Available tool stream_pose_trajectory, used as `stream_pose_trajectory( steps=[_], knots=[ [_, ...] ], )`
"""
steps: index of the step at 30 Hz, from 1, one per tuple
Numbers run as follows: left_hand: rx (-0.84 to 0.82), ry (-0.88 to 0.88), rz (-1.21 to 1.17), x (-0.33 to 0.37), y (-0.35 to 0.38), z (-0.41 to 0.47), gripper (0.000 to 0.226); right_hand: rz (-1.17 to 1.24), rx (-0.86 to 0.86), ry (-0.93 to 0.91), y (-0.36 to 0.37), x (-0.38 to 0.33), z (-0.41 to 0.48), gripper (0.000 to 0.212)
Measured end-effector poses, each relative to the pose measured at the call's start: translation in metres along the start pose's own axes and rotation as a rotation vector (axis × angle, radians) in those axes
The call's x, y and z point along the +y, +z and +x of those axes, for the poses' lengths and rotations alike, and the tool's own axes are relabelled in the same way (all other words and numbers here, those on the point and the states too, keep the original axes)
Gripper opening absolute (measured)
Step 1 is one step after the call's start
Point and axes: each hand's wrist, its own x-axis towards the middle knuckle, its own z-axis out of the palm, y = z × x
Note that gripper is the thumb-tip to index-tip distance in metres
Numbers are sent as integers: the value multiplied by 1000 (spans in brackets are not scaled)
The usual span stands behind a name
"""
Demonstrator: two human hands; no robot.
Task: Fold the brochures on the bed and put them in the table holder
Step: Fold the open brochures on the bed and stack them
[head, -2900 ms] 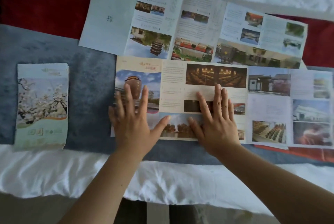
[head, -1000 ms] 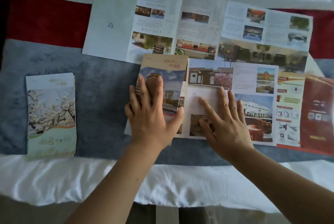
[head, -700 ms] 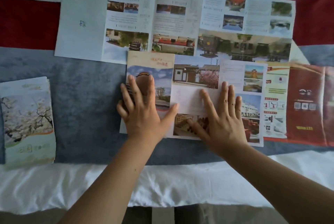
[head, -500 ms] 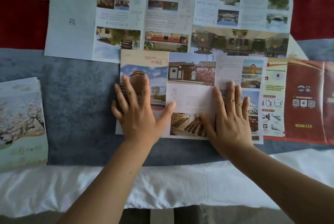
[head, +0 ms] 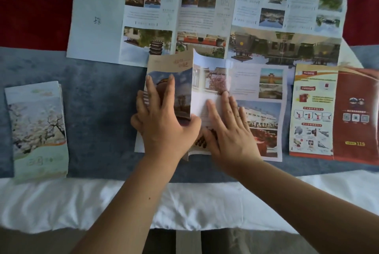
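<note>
A half-folded photo brochure (head: 260,89) lies across the grey-blue runner (head: 102,100) on the bed. Its tan cover panel (head: 174,65) stands tilted up on its right edge. My left hand (head: 162,124) grips that folded stack, fingers on the cover and thumb hooked around its right edge. Beside it, my right hand (head: 229,130) presses flat, fingers spread, on the neighbouring open panel. A large pale-blue brochure (head: 98,18) lies unfolded behind it. At the right lies a red brochure (head: 348,110), opened flat. A folded blossom brochure (head: 37,130) rests at the left. No table holder is in view.
A dark red band (head: 30,18) crosses the bed behind the runner. White sheet (head: 61,202) covers the near side down to the bed's edge, with floor showing below it. Bare runner lies between the blossom brochure and my left hand.
The brochure has been folded panel by panel from the left, getting shorter. The cover stack, flat half a second ago, now tips up under my left hand. My right hand slid back left.
</note>
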Motion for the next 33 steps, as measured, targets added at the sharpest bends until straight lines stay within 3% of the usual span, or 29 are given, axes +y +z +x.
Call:
stream_pose_trajectory(
  steps=[5,12,22,33],
  knots=[
    [24,-20,9,-21,-25,4,91,-41,-30,-86,-10,-10,9,61],
    [115,-48,25,-58,-57,10,93,-176,-31,-1,-16,3,9,68],
    [31,166,45,-8,-24,-11,93,-64,-5,-16,-15,5,8,68],
    [-23,170,110,20,15,-15,97,-140,35,65,-12,31,-11,73]
  ],
)
